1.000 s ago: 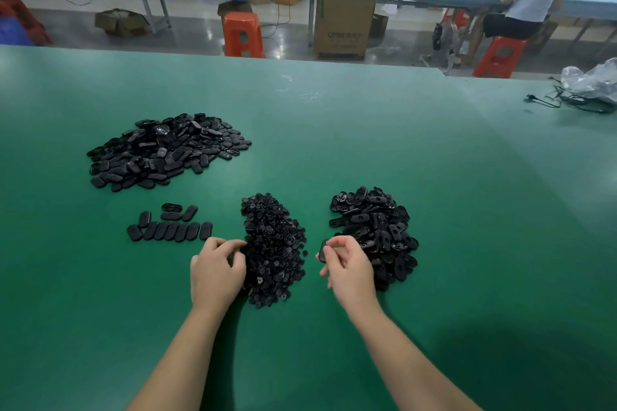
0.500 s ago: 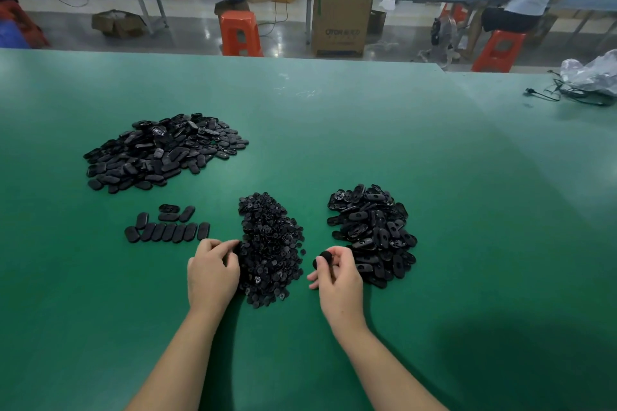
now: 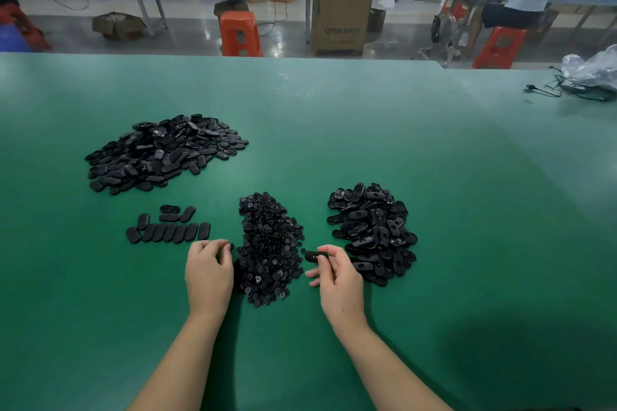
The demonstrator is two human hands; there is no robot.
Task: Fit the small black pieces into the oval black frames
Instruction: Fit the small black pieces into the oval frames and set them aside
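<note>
Hands nearest the camera, both low over the green felt-like table top (image 3: 434,177). Right hand (image 3: 337,280) pinches one oval black plastic frame (image 3: 313,256) between thumb and fingertips, held just above the table between the middle heap and the right heap. Left hand (image 3: 208,272) has its fingers curled at the near left edge of the middle heap; a small black piece seems to sit at its fingertips, but too small and dark to be sure. Middle heap of small black round pieces (image 3: 268,247) lies between the hands, still large. Right heap of loose oval black frames (image 3: 374,230), open sides showing, just beyond the right hand, also large. Left of the middle heap, a short row of flat black ovals laid side by side (image 3: 167,232), with a few more just behind it, probably the current batch of fitted units. Farther back on the left, a big pile of black ovals (image 3: 163,152), likely finished stock. Judgement: well under way, with much left; the present cycle is at pick-up, joining not yet done.
</note>
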